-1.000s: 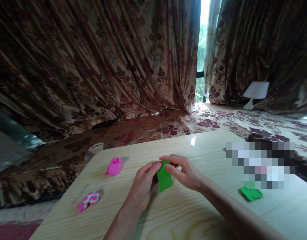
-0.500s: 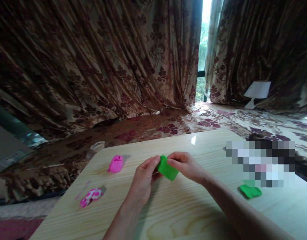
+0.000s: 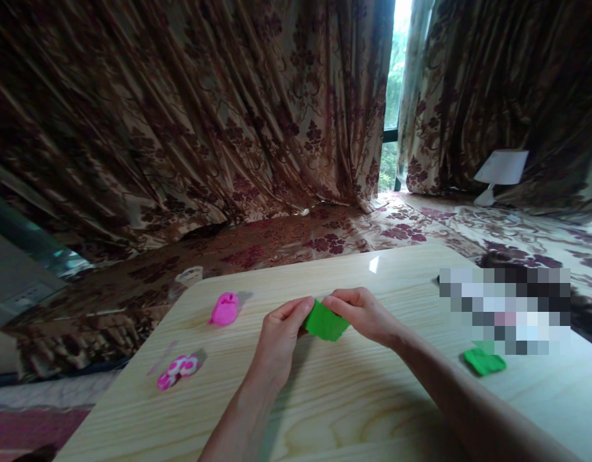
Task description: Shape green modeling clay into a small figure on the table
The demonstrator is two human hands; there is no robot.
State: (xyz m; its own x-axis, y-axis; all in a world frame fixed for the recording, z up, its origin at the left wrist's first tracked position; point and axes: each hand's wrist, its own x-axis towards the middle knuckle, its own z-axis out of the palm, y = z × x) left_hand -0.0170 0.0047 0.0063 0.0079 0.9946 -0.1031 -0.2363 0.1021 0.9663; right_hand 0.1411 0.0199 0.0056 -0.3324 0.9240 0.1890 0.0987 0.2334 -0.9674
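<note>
A flat, thin green piece, which looks like modelling clay, is held above the table between my hands. My left hand pinches its left edge between thumb and fingers. On the upper right edge, my right hand has a pinch grip too. Left of my hands lies a pink shoe-shaped piece with an opening on top. Nearer to me rests a pink-and-white spotted piece. Another green piece, flattened with an uneven edge, lies right of my right forearm.
The light wood-grain table stands before a ledge with flowered cloth. A clear container is by its far left corner, and a thin pale pink stick lies at left. A blurred-out patch covers the right side. A white lamp stands behind.
The green piece has turned between my hands, so its lower edge now lies more level. My right fingers have shifted slightly along its top edge. The camera view has moved a little.
</note>
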